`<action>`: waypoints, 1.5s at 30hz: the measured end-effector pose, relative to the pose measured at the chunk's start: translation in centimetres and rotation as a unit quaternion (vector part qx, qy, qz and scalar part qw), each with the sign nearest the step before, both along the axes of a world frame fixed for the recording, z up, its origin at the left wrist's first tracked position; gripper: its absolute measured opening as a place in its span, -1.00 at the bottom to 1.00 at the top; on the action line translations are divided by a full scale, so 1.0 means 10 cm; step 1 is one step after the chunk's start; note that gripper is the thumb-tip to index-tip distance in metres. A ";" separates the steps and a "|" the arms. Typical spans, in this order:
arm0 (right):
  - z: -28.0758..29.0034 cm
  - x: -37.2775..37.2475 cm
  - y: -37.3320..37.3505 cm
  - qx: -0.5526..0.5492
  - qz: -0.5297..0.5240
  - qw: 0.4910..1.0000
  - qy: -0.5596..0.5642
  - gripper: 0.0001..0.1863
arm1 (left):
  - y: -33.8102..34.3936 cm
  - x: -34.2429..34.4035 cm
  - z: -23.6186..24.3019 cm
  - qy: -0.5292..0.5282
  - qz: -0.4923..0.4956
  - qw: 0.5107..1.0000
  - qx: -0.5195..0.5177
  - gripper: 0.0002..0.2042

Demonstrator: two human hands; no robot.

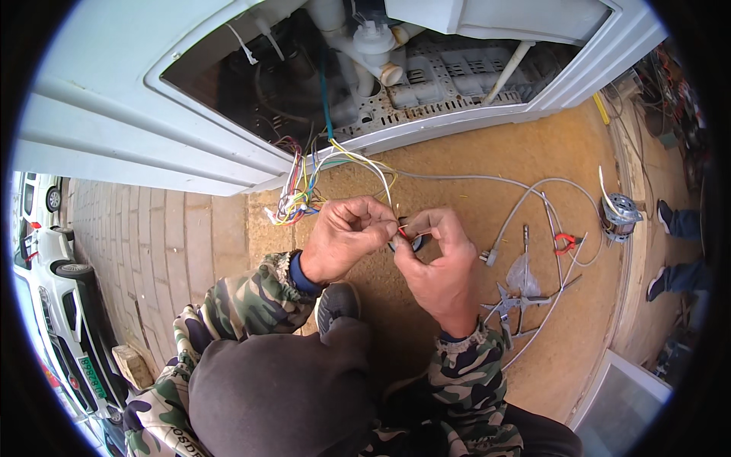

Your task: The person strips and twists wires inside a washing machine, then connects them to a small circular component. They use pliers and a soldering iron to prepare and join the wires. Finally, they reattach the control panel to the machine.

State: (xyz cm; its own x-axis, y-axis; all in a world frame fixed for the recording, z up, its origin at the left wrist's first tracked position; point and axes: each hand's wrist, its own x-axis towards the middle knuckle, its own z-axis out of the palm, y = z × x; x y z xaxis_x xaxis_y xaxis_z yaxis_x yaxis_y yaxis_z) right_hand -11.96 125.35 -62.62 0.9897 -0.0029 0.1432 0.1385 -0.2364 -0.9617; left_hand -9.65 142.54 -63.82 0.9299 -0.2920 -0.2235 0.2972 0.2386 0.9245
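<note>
My left hand (346, 234) is closed in a pinch on the end of a thin wire (387, 183) that runs from the loose harness. Thumb and forefinger of my right hand (442, 263) close on a small reddish wire end (406, 228), and the fingertips of both hands almost meet. Beneath them a dark ring with a pale blue edge (416, 242) shows in part, perhaps a tape roll; the fingers cover the rest. Several coloured wires with white connectors (293, 202) hang from the opening of a white appliance cabinet (221, 145), left of and beyond my hands.
A grey cord with a plug (489, 256) curves across the tan floor. To the right lie red-handled pliers (565, 242), a three-armed metal bracket (521, 303) and an electric motor (620, 215). Another person's legs (683, 221) are at the right edge; parked cars (68, 320) stand left.
</note>
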 end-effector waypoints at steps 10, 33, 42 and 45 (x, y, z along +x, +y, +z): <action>-0.16 0.07 0.04 -0.238 -0.073 0.913 -0.324 -0.73 | -0.12 0.04 0.04 0.077 0.034 0.992 -0.091 -0.92; 0.03 0.05 -0.19 0.097 0.094 0.977 0.164 -0.87 | 0.02 0.15 0.15 0.178 -0.117 0.974 -0.083 -0.88; -0.04 0.08 -0.12 -0.150 0.019 0.968 -0.198 -0.79 | 0.03 0.21 0.20 0.255 -0.100 0.955 -0.115 -0.88; -0.04 0.08 -0.12 -0.169 0.012 0.960 -0.224 -0.79 | 0.03 0.21 0.20 0.244 -0.097 0.957 -0.119 -0.88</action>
